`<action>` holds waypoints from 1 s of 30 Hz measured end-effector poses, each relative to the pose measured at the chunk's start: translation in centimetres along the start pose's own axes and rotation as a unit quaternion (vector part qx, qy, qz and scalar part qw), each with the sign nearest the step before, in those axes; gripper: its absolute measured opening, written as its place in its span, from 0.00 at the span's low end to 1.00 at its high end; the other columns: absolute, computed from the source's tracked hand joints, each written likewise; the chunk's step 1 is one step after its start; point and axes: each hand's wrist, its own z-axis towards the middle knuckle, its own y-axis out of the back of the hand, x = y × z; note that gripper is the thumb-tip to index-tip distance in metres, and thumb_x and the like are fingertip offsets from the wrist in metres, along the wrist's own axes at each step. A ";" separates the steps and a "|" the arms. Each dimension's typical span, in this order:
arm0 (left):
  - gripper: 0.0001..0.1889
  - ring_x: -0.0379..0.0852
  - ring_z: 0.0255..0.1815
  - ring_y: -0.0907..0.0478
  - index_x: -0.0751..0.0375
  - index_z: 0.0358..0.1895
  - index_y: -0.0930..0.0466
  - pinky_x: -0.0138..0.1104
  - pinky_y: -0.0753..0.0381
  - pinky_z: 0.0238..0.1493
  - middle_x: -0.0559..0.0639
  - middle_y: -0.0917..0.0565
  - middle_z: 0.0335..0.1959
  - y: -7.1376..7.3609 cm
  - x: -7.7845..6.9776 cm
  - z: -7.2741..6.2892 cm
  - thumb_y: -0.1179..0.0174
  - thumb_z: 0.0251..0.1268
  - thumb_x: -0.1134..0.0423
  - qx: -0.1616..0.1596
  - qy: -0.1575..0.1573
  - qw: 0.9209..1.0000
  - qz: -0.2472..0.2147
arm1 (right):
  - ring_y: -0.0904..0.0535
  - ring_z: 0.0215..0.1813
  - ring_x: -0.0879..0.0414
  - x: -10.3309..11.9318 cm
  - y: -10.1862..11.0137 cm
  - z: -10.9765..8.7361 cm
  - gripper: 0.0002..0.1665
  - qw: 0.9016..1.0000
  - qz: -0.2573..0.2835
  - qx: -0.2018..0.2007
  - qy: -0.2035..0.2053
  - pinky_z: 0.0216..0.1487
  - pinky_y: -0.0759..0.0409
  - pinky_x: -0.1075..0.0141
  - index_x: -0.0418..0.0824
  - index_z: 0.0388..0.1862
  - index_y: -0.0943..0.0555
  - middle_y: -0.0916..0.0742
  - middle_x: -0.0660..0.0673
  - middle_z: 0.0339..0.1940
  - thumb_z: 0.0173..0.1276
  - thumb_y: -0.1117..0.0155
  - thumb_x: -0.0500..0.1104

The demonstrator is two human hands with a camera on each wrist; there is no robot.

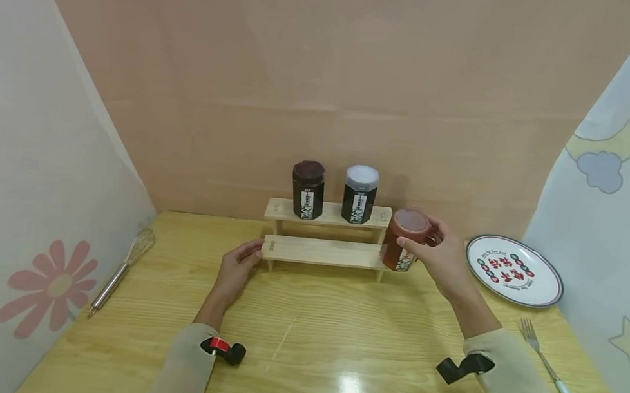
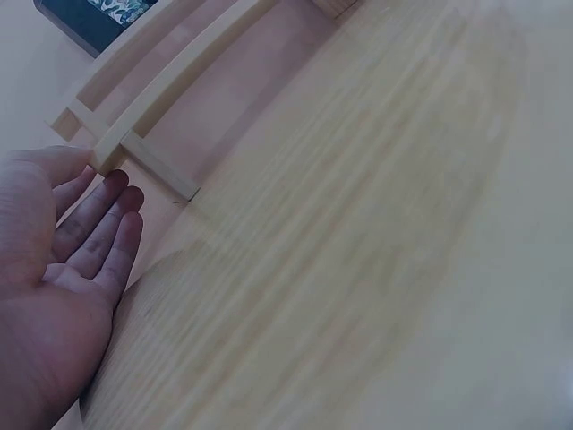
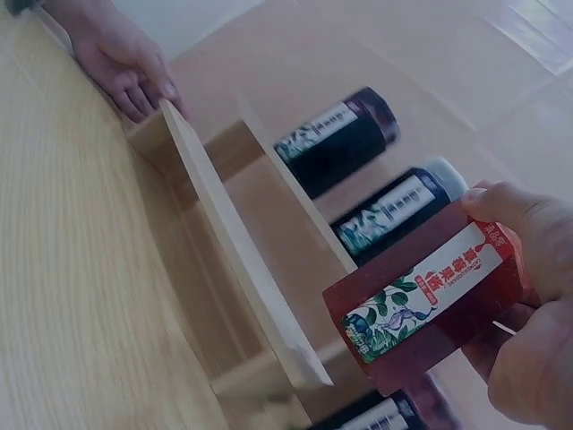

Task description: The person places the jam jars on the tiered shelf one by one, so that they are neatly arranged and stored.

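A two-step wooden rack (image 1: 323, 251) stands at the back of the table. My left hand (image 1: 237, 267) pinches the left end of its lower step, thumb and fingertips at the board's corner in the left wrist view. In my right hand (image 1: 441, 253) is a reddish jam jar (image 3: 430, 291) with a red lid and a white-and-red label, gripped near the lid. It is above the right end of the lower step. A dark-lidded jar (image 1: 308, 190) and a white-lidded jar (image 1: 360, 195) stand upright on the upper step.
Right of the rack lies an oval white plate (image 1: 515, 271) with a fork (image 1: 559, 380) in front of it. A whisk (image 1: 122, 272) lies at the left by the wall sheet. Part of another jar (image 3: 385, 415) shows at the right wrist view's bottom edge.
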 end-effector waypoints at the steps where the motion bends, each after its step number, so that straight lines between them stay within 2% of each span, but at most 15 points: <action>1: 0.20 0.50 0.69 0.25 0.56 0.69 0.22 0.19 0.22 0.56 0.58 0.20 0.68 0.0 0.0 0.0 0.40 0.78 0.60 -0.001 0.002 1.000 -0.001 | 0.24 0.66 0.57 0.0 -0.5 0.1 0.49 1.000 0.003 0.004 0.000 0.54 0.21 0.82 0.39 0.81 0.38 0.24 0.36 0.73 0.67 0.24 0.48; 4: 0.20 0.50 0.70 0.25 0.56 0.69 0.22 0.19 0.21 0.56 0.58 0.20 0.68 0.0 0.0 0.0 0.40 0.78 0.60 -0.004 0.007 1.000 -0.005 | 0.23 0.63 0.60 -0.1 -2.0 0.4 0.47 1.000 0.005 0.012 0.007 0.53 0.20 0.81 0.40 0.78 0.34 0.23 0.37 0.71 0.66 0.23 0.48; 10: 0.21 0.51 0.69 0.25 0.60 0.70 0.23 0.20 0.21 0.56 0.61 0.20 0.68 -0.1 -1.1 -0.4 0.42 0.78 0.64 0.001 0.015 1.000 -0.007 | 0.22 0.68 0.45 -0.2 -4.6 0.8 0.50 1.000 0.002 0.024 0.006 0.52 0.19 0.80 0.38 0.78 0.35 0.22 0.36 0.70 0.63 0.21 0.50; 16: 0.20 0.49 0.68 0.24 0.61 0.70 0.23 0.26 0.20 0.62 0.61 0.20 0.69 -0.3 -2.1 -1.0 0.42 0.78 0.64 0.002 0.012 1.000 -0.009 | 0.22 0.69 0.44 0.1 -7.0 1.2 0.50 1.000 0.008 0.027 0.005 0.56 0.19 0.77 0.41 0.78 0.33 0.21 0.37 0.70 0.61 0.19 0.50; 19: 0.20 0.50 0.68 0.24 0.61 0.69 0.23 0.26 0.20 0.62 0.61 0.20 0.68 -0.3 -1.9 -0.9 0.42 0.78 0.65 0.000 0.013 1.000 -0.013 | 0.21 0.68 0.44 0.3 -8.2 1.5 0.49 1.000 0.009 0.028 0.010 0.58 0.19 0.73 0.41 0.77 0.32 0.20 0.38 0.69 0.61 0.19 0.50; 25: 0.20 0.49 0.68 0.25 0.61 0.69 0.23 0.27 0.19 0.62 0.61 0.20 0.68 0.0 -0.2 0.2 0.42 0.79 0.65 -0.003 0.016 1.000 -0.014 | 0.20 0.67 0.45 0.7 -10.5 2.0 0.49 1.000 0.006 0.029 0.008 0.62 0.17 0.64 0.41 0.77 0.32 0.19 0.38 0.68 0.61 0.19 0.50; 30: 0.21 0.48 0.67 0.24 0.60 0.70 0.23 0.26 0.20 0.61 0.60 0.20 0.68 0.0 0.6 0.6 0.41 0.78 0.62 -0.005 0.003 1.000 -0.016 | 0.20 0.66 0.44 1.2 -12.4 2.3 0.47 0.999 0.017 0.031 0.010 0.67 0.19 0.54 0.39 0.75 0.32 0.19 0.37 0.66 0.61 0.19 0.45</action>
